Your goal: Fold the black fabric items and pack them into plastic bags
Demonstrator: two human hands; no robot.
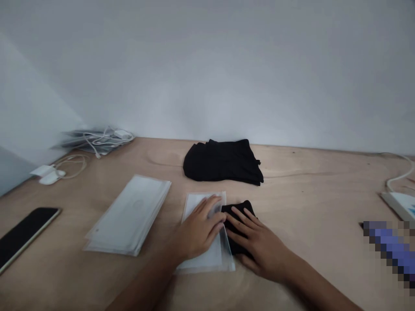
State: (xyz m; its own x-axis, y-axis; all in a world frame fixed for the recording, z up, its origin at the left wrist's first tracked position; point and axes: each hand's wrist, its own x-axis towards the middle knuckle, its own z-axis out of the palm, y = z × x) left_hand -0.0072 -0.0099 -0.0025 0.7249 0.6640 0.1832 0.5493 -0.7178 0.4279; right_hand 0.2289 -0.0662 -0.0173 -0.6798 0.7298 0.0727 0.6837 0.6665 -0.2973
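A clear plastic zip bag (207,259) with a white sheet inside lies flat on the table before me. My left hand (199,226) rests over it; thumb and forefinger are pinched at the bag's right-hand edge, the other fingers stretched across its top. Against that edge lies a folded piece of black cloth (236,246), its left side meeting the bag's mouth; whether any is inside, I cannot tell. Spread flat on the cloth is my right hand (259,244), fingers apart and pressing down.
Left of the bag is a stack of similar clear bags (129,216). More folded black cloth (223,162) lies near the wall. A phone (29,233) sits far left, white cables (108,137) behind it. On the right are a white box (400,205) and a pixelated object (392,248).
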